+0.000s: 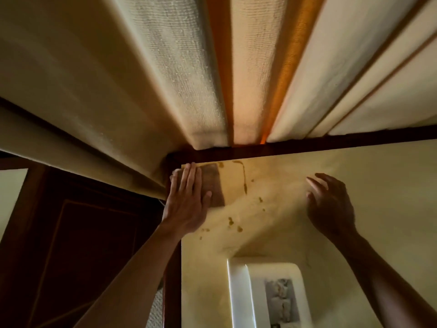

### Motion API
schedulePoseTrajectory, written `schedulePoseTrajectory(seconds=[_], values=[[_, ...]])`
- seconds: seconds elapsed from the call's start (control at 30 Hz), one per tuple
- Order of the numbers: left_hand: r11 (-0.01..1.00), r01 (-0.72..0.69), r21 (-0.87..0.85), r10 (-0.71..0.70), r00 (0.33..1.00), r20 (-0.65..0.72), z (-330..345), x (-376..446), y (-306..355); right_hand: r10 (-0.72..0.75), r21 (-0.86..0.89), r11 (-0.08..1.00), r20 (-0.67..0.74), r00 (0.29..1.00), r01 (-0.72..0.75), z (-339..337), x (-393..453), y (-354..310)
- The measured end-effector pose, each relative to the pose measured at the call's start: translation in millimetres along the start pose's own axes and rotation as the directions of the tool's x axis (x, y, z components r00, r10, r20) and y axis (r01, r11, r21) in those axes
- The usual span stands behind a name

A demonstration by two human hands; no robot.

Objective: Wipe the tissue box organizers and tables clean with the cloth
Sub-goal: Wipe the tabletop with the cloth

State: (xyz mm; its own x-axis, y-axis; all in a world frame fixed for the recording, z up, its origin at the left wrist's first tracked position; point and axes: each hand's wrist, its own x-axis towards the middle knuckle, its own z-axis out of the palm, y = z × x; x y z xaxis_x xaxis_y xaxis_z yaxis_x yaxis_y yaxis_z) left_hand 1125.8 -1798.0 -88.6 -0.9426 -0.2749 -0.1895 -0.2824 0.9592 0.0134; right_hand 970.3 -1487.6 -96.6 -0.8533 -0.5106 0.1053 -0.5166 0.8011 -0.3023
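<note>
A pale yellow table [354,221] fills the lower right, marked with brown streaks and several spots [243,178]. A dark brown cloth [215,183] lies flat at the table's far left corner. My left hand [186,197] presses on it with straight fingers, partly over the table's left edge. My right hand [331,202] rests on the bare tabletop further right, fingers loosely bent and holding nothing. A white tissue box organizer [267,297] stands at the near edge, with tissue showing in its top slot.
Cream curtains [177,79] with an orange gap hang just behind the table's far edge. Dark wooden panelling [82,233] lies to the left of the table, below its level.
</note>
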Motion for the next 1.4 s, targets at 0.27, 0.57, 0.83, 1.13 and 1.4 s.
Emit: schedulePoseTrajectory(seconds=[0.27,0.57,0.83,1.13,1.4], values=[[0.996,-0.088,-0.012,0.088,0.996,-0.003,-6.3,49.3,49.6,0.026,0.041,0.999,-0.011,1.000,-0.025,7.7,-8.3,2.5],[0.897,-0.432,0.091,0.424,0.901,0.089,-9.1,44.6,121.3,0.054,0.009,0.999,0.032,0.998,-0.054,5.0,-7.4,-2.2],[0.773,-0.625,0.105,0.614,0.780,0.118,-4.8,8.3,76.1,0.094,0.011,0.995,0.054,0.994,-0.094,3.9,-8.2,-7.9],[0.958,-0.261,0.118,0.255,0.965,0.068,12.6,-69.2,-3.9,0.117,0.038,0.992,0.031,0.993,-0.118,6.3,-9.8,-12.3],[0.967,-0.238,0.095,0.231,0.970,0.077,10.8,-58.5,12.1,0.124,0.076,0.989,0.013,0.992,-0.125,2.1,-12.9,-19.5]])
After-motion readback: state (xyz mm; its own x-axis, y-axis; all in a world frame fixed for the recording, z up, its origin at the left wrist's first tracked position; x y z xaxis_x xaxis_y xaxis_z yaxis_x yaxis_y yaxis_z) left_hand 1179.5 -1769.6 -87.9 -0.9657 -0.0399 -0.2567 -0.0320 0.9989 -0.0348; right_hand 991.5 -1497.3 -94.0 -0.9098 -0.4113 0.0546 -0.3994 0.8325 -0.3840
